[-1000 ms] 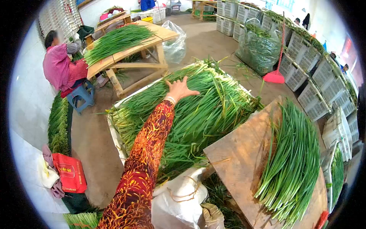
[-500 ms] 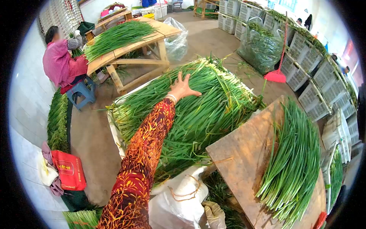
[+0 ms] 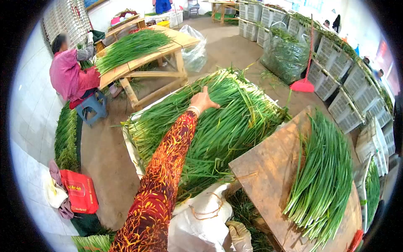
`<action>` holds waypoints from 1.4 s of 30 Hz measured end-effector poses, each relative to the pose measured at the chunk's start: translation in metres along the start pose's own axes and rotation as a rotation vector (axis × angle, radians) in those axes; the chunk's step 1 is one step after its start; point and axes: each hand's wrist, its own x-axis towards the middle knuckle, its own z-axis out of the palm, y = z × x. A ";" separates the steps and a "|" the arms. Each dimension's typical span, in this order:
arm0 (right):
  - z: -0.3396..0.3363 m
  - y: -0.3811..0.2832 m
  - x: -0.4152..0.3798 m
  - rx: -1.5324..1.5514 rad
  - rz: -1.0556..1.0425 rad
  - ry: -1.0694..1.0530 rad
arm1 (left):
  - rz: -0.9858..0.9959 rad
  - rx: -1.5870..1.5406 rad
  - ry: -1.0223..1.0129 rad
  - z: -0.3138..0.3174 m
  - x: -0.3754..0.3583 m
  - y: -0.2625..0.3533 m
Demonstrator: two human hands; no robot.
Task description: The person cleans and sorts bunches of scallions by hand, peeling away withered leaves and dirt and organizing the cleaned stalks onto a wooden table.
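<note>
My left hand [image 3: 203, 102], bare with a bracelet at the wrist, is on the large heap of long green leafy stalks [image 3: 226, 122] in the middle. Its fingers curl down into the leaves and are partly hidden, while the thumb points right. Pale stalk ends line the heap's far right and left sides. My right hand is not in view. At the bottom, a cream glove [image 3: 239, 235] lies beside a white sack [image 3: 201, 222]; no arm shows with it.
A wooden board [image 3: 264, 172] at right bears a green bunch [image 3: 323, 180]. A seated person [image 3: 69, 75] is by a wooden table [image 3: 151, 59] at upper left. Crates [image 3: 331, 59] line the right side near a red broom [image 3: 303, 85]. A red bag [image 3: 79, 191] stands lower left.
My left hand's spread fingers have curled down into the leaves, and the hand sits slightly lower. The seated person's arm has shifted. The whole view has moved a little.
</note>
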 end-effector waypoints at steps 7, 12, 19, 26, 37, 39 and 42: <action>-0.023 -0.018 0.001 0.011 0.011 0.028 | 0.072 -0.213 0.138 -0.005 -0.029 -0.019; -0.033 -0.046 0.002 0.281 0.052 0.082 | 0.076 -0.289 0.225 -0.023 -0.071 -0.032; -0.035 -0.100 0.014 0.246 -0.085 0.122 | 0.395 -0.385 0.441 -0.042 -0.147 -0.052; -0.050 -0.150 0.064 0.254 -0.358 0.254 | 0.475 -0.349 0.311 -0.040 -0.232 -0.071; -0.053 -0.185 0.151 0.220 -0.382 0.260 | 0.664 -0.093 0.180 -0.010 -0.274 -0.080; -0.044 -0.189 0.181 0.112 -0.477 0.179 | 0.665 -0.061 0.163 -0.009 -0.277 -0.081; -0.026 -0.197 0.217 -0.027 -0.508 0.086 | 0.670 -0.029 0.133 -0.005 -0.282 -0.084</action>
